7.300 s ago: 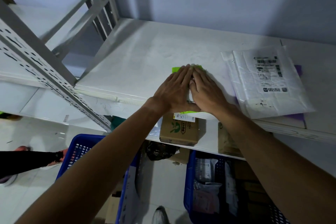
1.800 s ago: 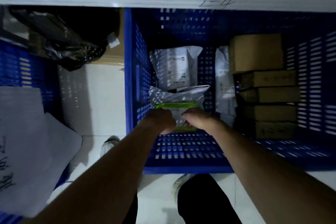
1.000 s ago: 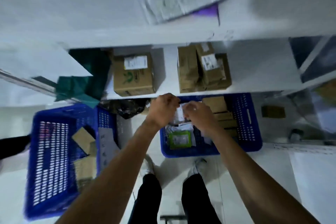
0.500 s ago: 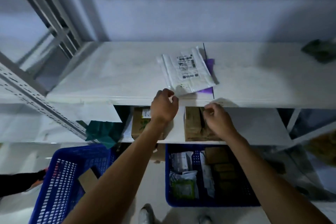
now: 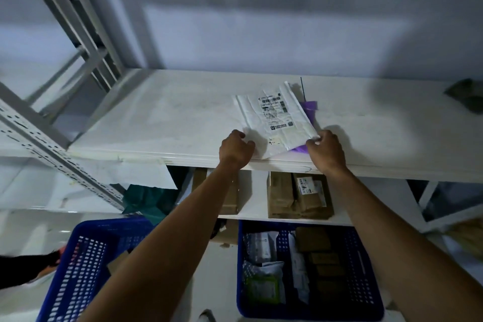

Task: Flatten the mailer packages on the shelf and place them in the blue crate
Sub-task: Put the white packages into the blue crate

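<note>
White shelf (image 5: pixel 183 117) against a grey wall, dim light. I see a white mailer (image 5: pixel 274 115) with a printed label lying near the shelf's front edge, on top of a purple mailer (image 5: pixel 309 107) that shows at its right side.

Left hand (image 5: pixel 235 149): fingers curled, pinching the white mailer's near-left corner. Right hand (image 5: pixel 326 150): fingers curled, pinching the near-right corner, which is raised slightly off the purple one.

Blue crate (image 5: pixel 308 313) on the floor below holds bagged parcels (image 5: pixel 261 243) and cardboard boxes (image 5: pixel 311 239). Second crate (image 5: pixel 78 269) sits further left. Brown cartons (image 5: pixel 298 196) stand on the lower shelf.
</note>
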Demonstrator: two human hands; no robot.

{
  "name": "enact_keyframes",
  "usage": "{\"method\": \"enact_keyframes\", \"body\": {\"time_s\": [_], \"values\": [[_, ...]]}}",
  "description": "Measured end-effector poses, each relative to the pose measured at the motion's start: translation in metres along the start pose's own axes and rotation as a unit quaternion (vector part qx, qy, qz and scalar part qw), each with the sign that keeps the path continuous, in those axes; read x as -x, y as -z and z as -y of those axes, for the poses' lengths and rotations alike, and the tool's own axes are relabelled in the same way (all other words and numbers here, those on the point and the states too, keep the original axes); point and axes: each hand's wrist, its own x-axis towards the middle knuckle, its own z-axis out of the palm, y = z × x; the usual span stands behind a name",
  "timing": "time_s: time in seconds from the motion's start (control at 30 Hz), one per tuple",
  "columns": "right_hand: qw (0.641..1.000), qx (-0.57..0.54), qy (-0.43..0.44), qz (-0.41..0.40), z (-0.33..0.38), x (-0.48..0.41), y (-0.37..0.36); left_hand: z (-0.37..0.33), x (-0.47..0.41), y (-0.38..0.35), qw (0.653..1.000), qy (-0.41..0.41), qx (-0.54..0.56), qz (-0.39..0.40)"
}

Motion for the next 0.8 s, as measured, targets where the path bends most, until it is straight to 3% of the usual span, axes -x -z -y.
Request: {"method": "enact_keyframes", "body": {"time_s": [0.37,0.5,0.6,0.67,0.8], "values": [[1.0,0.007,0.016,-0.023,0.02,-0.012,-0.002,0.001,-0.025,0.007,0.999,0.025,0.038,0.008],[0.997,-0.071,0.02,0.017,0.04,-0.013,-0.007,0.006,-0.031,0.021,0.976,0.031,0.204,0.063],[0.99,-0.131,0.014,0.039,0.057,-0.006,-0.018,0.013,-0.031,0.037,0.957,0.046,0.282,0.054],[0.987,-0.132,0.044,0.082,0.067,0.008,-0.033,0.025,-0.034,0.049,0.966,0.042,0.256,0.014],[0.977,-0.084,0.102,0.166,0.085,0.039,-0.075,0.053,-0.033,0.057,0.991,-0.011,0.064,-0.113]]}}
